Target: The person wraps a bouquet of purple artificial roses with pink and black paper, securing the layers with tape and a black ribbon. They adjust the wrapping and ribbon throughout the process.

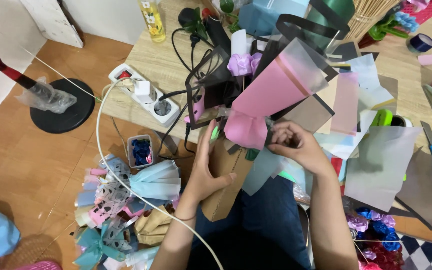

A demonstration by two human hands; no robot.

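- Bouquet (271,95) in pink and frosted paper with black-edged sheets lies at the near edge of the wooden table (151,55), its gathered neck pointing toward the person, a lilac flower (243,63) showing at its far end.
- Left hand (208,167) is spread flat, fingers straight, pressed along the side of a brown cardboard piece (226,180) that stands against the person's lap just below the bouquet's neck.
- Right hand (293,145) is curled tight at the neck, fingertips pinched together — what they pinch is too small to make out.
- Small clear tub (140,150) on the floor to the left holds blue pieces; a heap of finished wrapped bunches (121,200) lies near it.
- White power strip (146,95) sits at the table's left edge, black cables running from it under the bouquet, and a white cord (107,165) loops down across the floor.
- Loose sheets (381,160) crowd the right side and overhang the near edge — little bare tabletop shows beyond the far left corner.
- Open floor lies far left, around a round black stand base (61,115).
- Blue and purple flowers (376,230) at near right are partly cut off by the frame.
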